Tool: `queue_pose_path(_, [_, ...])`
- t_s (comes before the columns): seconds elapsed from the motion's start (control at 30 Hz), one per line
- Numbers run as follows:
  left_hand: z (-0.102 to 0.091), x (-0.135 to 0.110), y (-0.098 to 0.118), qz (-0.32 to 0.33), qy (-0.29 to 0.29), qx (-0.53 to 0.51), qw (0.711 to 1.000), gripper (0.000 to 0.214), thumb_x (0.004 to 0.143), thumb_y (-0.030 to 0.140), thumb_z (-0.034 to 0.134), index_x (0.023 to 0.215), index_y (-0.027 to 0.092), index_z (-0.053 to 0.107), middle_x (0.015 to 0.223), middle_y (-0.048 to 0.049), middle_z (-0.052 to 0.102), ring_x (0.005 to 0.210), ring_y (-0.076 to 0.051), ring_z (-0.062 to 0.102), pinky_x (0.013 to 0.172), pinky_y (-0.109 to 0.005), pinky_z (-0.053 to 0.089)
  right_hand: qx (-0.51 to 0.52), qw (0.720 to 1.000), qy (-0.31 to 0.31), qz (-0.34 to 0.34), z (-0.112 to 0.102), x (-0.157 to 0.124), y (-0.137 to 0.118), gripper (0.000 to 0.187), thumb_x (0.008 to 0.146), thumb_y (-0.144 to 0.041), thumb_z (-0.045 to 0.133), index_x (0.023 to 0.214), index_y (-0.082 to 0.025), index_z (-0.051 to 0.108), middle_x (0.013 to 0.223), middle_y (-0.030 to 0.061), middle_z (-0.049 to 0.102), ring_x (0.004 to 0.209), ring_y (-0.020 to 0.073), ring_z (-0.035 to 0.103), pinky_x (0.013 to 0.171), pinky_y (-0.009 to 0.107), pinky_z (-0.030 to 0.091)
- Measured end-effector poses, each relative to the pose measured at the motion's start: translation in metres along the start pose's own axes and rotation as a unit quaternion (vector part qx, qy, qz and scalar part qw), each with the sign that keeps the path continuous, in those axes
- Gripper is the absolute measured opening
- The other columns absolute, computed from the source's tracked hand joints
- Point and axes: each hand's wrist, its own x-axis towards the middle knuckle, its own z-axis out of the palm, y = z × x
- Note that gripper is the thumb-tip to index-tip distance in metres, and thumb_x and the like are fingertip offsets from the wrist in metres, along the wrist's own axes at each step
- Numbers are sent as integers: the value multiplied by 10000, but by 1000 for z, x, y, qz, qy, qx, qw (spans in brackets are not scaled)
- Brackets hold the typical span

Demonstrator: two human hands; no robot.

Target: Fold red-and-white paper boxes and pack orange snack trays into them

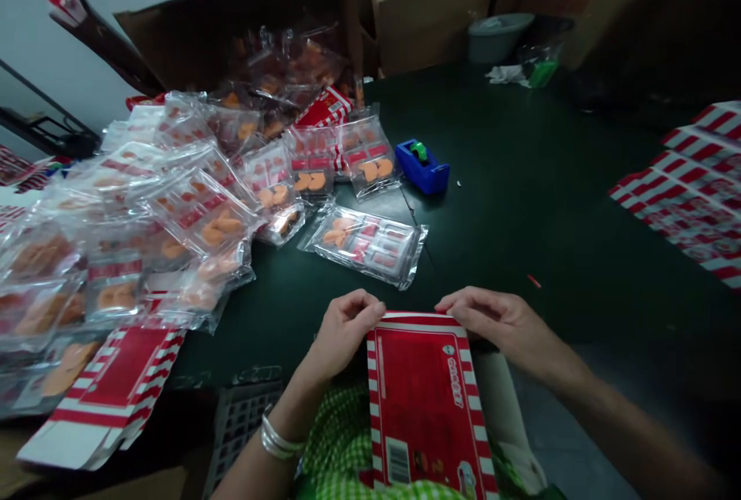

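A red box with red-and-white striped edges rests against my lap, its printed face and barcode turned up. My left hand pinches its upper left corner between thumb and fingers. At the upper right corner my right hand pinches the same box edge. Just beyond the box, a clear plastic packet with orange pieces and red-and-white parts lies on the dark green table. The lower end of the box meets a green checked cloth and is partly hidden.
Clear packets are heaped on the left, over another striped box. A blue tape dispenser stands past the single packet. Striped flat cartons are stacked at right. Cardboard boxes and a grey tub stand behind.
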Motion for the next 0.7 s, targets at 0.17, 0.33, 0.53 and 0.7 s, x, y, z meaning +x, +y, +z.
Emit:
queue_pose_path(0.17, [3, 15, 12, -23, -49, 5, 999, 146, 676, 264, 722, 736, 152, 649, 669, 14, 586, 600, -107, 486, 575, -226, 382, 13, 999, -47, 22, -7, 9, -14, 266, 702, -389, 721, 688, -189, 547, 905, 52, 667, 832, 211, 627, 681, 304, 513])
queue_pose_path(0.33, [-4, 30, 33, -64, -96, -13, 993, 127, 657, 259, 719, 669, 142, 671, 621, -3, 608, 575, -125, 518, 571, -251, 411, 32, 997, -26, 67, -5, 11, -25, 223, 746, -413, 660, 811, -201, 642, 784, 32, 675, 681, 175, 614, 600, 284, 489])
queue_pose_path(0.53, [-2, 19, 20, 39, -74, 57, 995, 141, 802, 244, 589, 747, 153, 682, 712, -10, 621, 660, -124, 523, 616, -228, 410, 18, 998, 61, -2, 5, 5, -13, 197, 748, -387, 660, 707, -195, 663, 915, 53, 685, 860, 212, 622, 752, 313, 501])
queue_pose_path(0.7, [-7, 20, 19, 21, -117, 69, 991, 158, 822, 248, 572, 785, 148, 688, 719, -21, 643, 643, -123, 534, 612, -230, 419, 39, 993, -69, 83, -10, 31, -20, 187, 675, -337, 716, 675, -176, 621, 868, 62, 721, 765, 210, 664, 645, 305, 525])
